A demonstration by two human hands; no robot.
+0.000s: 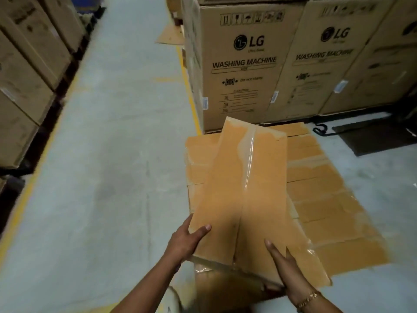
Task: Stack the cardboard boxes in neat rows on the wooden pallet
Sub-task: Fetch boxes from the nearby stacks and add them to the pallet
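A long brown cardboard box point(243, 184), sealed with clear tape down its middle, is held lengthwise over a layer of similar taped boxes point(334, 204) that cover the pallet. My left hand point(187, 242) grips the box's near left corner, thumb on top. At the near right corner my right hand point(284, 267), with a bracelet on its wrist, holds the box, thumb on top and fingers hidden underneath. The box's far end points at the big cartons. The pallet's wood is hidden under the boxes.
Tall washing machine cartons point(246, 64) stand right behind the stacked layer. More cartons point(27, 71) line the left side of a grey concrete aisle point(117, 143) with yellow floor lines. A dark mat point(379, 136) and a strap lie at the right.
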